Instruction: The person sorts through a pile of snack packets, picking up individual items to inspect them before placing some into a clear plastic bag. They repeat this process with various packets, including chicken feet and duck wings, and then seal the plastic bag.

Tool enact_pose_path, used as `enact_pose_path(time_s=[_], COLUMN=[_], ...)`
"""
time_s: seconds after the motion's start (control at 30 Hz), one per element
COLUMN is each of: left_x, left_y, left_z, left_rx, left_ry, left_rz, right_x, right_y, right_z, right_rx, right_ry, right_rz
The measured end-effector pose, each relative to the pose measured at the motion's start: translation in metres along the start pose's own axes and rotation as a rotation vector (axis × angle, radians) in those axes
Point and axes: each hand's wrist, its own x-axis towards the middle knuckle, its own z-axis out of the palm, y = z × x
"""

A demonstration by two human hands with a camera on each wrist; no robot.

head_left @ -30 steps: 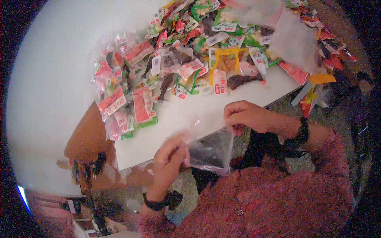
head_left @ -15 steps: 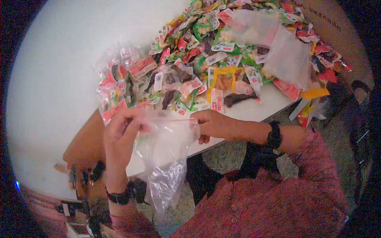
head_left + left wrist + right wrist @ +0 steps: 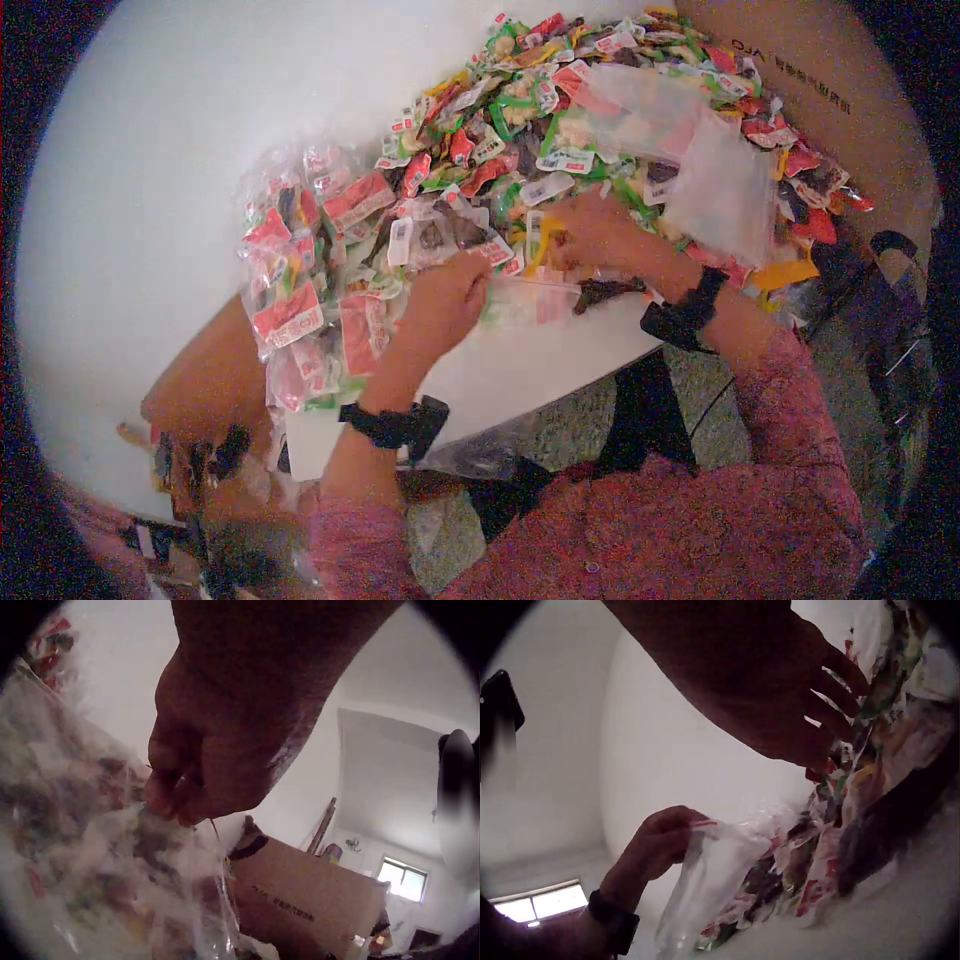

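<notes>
In the head view my left hand pinches the top edge of a clear plastic zip bag, which hangs from the fingers in the right wrist view. My right hand reaches over the near side of the packet pile, its fingers spread and slightly bent among the packets in the right wrist view. Close to its fingertips is a yellow-edged food packet. Just below that hand lies a packet with a dark drumstick-like piece.
A large heap of small sealed food packets spreads over the white table. More clear bags lie on its right part. Red-labelled packets sit at the left. A cardboard box stands behind at the right.
Both hands were together on the bag near the table's front edge. The right hand has left it and moved to the pile; the left has carried the bag forward over the table.
</notes>
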Motion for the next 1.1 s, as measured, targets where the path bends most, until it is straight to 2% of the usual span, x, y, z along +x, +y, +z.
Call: enact_pose_path(time_s=[0.03, 0.1, 0.17, 0.2, 0.27, 0.3, 0.37, 0.4, 0.47, 0.5, 0.57, 0.63, 0.7, 0.77, 0.8, 0.87, 0.9, 0.93, 0.97, 1.0, 1.03, 1.07, 1.1], left_x=[0.003, 0.007, 0.014, 0.019, 0.024, 0.028, 0.03, 0.029, 0.025, 0.023, 0.021, 0.021, 0.024, 0.026, 0.027, 0.029, 0.029, 0.029, 0.028, 0.028, 0.027, 0.025, 0.024], left_y=[-0.002, -0.007, -0.018, -0.019, -0.021, -0.018, -0.011, -0.01, -0.016, -0.019, -0.027, -0.028, -0.023, -0.019, -0.018, -0.019, -0.021, -0.021, -0.021, -0.02, -0.021, -0.021, -0.02], left_z=[0.009, 0.018, 0.019, 0.015, 0.003, -0.005, -0.014, -0.015, -0.008, -0.004, 0.01, 0.02, 0.03, 0.036, 0.038, 0.044, 0.046, 0.049, 0.052, 0.052, 0.05, 0.046, 0.043], left_rx=[0.0, -0.06, -0.034, -0.006, -0.014, -0.02, -0.092, -0.167, -0.229, -0.289, -0.322, -0.358, -0.411, -0.405, -0.396, -0.445, -0.492, -0.491, -0.596, -0.701, -0.7, -0.736, -0.771], left_ry=[0.003, 0.159, 0.224, 0.287, 0.311, 0.332, 0.286, 0.239, 0.232, 0.227, 0.244, 0.259, 0.245, 0.231, 0.219, 0.157, 0.094, 0.097, 0.1, 0.103, 0.105, -0.004, -0.113], left_rz=[0.002, -0.014, -0.046, -0.077, -0.094, -0.109, -0.144, -0.178, -0.133, -0.09, -0.118, -0.141, -0.266, -0.235, -0.204, -0.223, -0.239, -0.24, -0.25, -0.26, -0.263, -0.315, -0.366], right_x=[0.004, 0.013, 0.022, 0.026, 0.036, 0.043, 0.057, 0.059, 0.059, 0.057, 0.055, 0.057, 0.059, 0.062, 0.063, 0.067, 0.067, 0.067, 0.067, 0.067, 0.067, 0.067, 0.069], right_y=[0.003, 0.004, 0.006, 0.005, 0.004, 0.008, 0.018, 0.019, 0.022, 0.021, 0.017, 0.022, 0.026, 0.028, 0.028, 0.031, 0.032, 0.034, 0.036, 0.038, 0.04, 0.042, 0.046], right_z=[0.011, 0.027, 0.034, 0.032, 0.026, 0.027, 0.031, 0.03, 0.031, 0.027, 0.014, 0.023, 0.028, 0.029, 0.024, 0.011, 0.008, 0.006, 0.005, 0.001, -0.001, -0.002, 0.002], right_rx=[0.032, 0.063, -0.066, -0.068, 0.033, 0.033, 0.072, 0.073, 0.121, 0.121, 0.063, 0.127, 0.188, 0.235, 0.234, 0.513, 0.511, 0.551, 0.592, 0.593, 0.749, 0.905, 0.906], right_ry=[0.04, 0.079, 0.334, 0.332, 0.06, 0.06, -0.071, -0.072, 0.108, 0.105, -0.096, -0.096, -0.09, 0.154, 0.154, 0.242, 0.243, 0.323, 0.402, 0.401, 0.465, 0.525, 0.52], right_rz=[-0.029, -0.059, -0.119, -0.122, 0.016, 0.014, 0.009, 0.012, -0.099, -0.095, -0.064, -0.069, -0.079, -0.113, -0.113, 0.137, 0.134, 0.143, 0.152, 0.148, 0.199, 0.252, 0.25])
